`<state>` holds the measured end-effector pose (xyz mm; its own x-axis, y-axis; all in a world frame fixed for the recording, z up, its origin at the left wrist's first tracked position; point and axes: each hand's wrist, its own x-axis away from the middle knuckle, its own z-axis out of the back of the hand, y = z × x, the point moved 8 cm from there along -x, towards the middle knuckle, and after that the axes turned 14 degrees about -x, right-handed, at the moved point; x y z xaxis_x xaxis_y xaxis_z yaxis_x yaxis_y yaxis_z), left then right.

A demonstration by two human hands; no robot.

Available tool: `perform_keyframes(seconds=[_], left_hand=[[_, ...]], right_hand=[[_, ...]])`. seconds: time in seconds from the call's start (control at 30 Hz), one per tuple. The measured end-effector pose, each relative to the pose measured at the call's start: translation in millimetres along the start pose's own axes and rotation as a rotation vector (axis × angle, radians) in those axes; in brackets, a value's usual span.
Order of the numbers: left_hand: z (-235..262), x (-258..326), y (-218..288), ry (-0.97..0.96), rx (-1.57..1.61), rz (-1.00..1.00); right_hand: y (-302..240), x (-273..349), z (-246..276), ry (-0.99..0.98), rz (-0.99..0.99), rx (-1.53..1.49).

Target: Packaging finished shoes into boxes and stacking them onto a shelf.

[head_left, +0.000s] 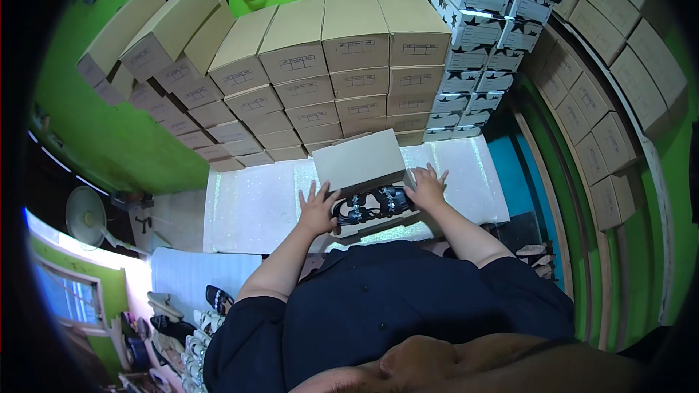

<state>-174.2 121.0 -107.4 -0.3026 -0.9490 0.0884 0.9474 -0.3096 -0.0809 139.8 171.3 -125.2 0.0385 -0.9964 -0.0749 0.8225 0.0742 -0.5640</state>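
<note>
A pair of black strappy sandals [372,204] with shiny pale ornaments lies in an open brown shoebox [386,230] on the table right before me. Behind the sandals rises a plain brown cardboard panel [358,161], which looks like the box's lid or a second box; I cannot tell which. My left hand [317,209] rests at the left end of the box, its fingers spread. At the opposite end, my right hand [427,188] has its fingers apart against the box's right edge. Neither hand grips anything.
Stacks of brown shoeboxes [295,58] line the table's back, with white star-patterned boxes [477,29] at the right. More cartons fill a shelf [593,124] on the far right. A fan [86,217] stands at left; loose shoes [175,329] lie lower left. The tabletop [247,207] is white and glittery.
</note>
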Motion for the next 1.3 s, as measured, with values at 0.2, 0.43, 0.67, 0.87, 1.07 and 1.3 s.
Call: perform_keyframes(seconds=[0.2,0.43,0.67,0.87,1.07,1.3], left_hand=[[-9.6,6.8,-29.2,-0.234,0.055,0.222],[-23.6,21.2,-44.8,-0.311,0.05,0.31],[-49.1,44.1,-44.5,-0.215,0.172,0.214],[-52.4,54.7,-24.1,-0.129,0.165,0.053],[-38.0,62.2,-14.1,-0.101,0.132,-0.068],[-52.3,57.1,-15.5,-0.034,0.145,-0.028]], right_hand=[[23.1,20.4,-17.6,-0.126,-0.086,-0.045],[11.3,39.6,-28.3,-0.144,-0.088,-0.08],[-5.0,49.0,-24.7,-0.174,0.001,-0.042],[7.1,61.0,-41.8,-0.345,0.03,-0.153],[-7.7,73.1,-37.8,-0.434,0.26,-0.098],[0.9,69.0,-51.0,-0.386,0.267,-0.13]])
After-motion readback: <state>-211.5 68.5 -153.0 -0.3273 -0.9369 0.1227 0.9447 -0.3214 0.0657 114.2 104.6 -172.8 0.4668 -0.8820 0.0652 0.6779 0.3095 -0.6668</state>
